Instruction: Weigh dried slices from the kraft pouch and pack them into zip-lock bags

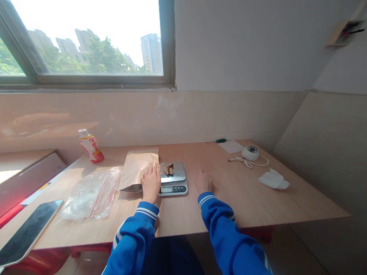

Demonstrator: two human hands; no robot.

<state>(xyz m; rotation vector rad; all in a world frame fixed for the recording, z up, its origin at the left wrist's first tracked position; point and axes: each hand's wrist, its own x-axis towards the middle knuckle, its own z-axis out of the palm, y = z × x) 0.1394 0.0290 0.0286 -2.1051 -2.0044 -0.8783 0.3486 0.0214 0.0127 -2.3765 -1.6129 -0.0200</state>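
A small digital kitchen scale with a steel plate stands on the table. On its plate lie several brown, dried-looking pieces. My left hand is at the scale's left side, its fingers stretched out flat over the right part of a brown paper bag. A dark pointed gap at the bag's near end looks like its mouth; what is inside is hidden. To the right of the scale, apart from it, my right hand rests on the tabletop with fingers curled in and nothing visible in them.
Left of the bag lie a clear zip bag and a phone at the table edge. A drink bottle stands behind. Rightward are a white round device with a cable, a crumpled tissue, paper and a green-handled tool.
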